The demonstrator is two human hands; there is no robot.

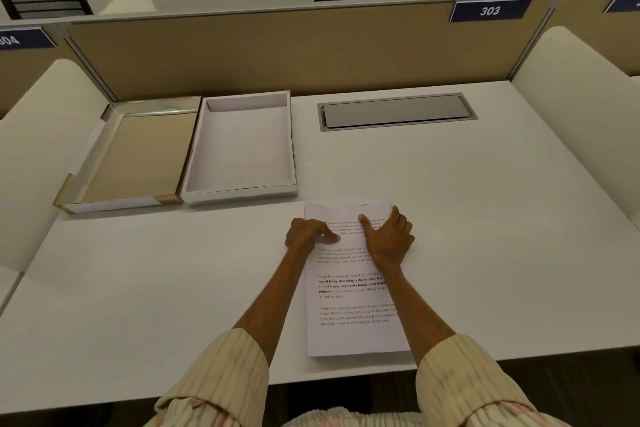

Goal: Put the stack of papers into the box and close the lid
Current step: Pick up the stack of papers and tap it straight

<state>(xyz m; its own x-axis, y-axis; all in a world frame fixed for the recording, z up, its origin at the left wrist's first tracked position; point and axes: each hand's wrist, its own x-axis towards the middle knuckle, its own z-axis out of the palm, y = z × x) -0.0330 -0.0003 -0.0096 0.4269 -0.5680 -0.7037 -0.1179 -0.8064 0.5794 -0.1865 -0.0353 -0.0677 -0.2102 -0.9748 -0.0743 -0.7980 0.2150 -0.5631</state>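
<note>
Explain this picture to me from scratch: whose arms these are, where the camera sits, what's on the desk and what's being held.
No machine here: a person works bare-handed, and the one camera is worn on their head, looking forward and down. The left hand and right hand rest on the far end of a stack of papers printed with text, gripping its side edges; it still lies on the white desk. Further back on the left sits an open white box, nothing in it, and beside it, further left, its lid lying inside up. A grey cable hatch is set in the desk by the partition.
</note>
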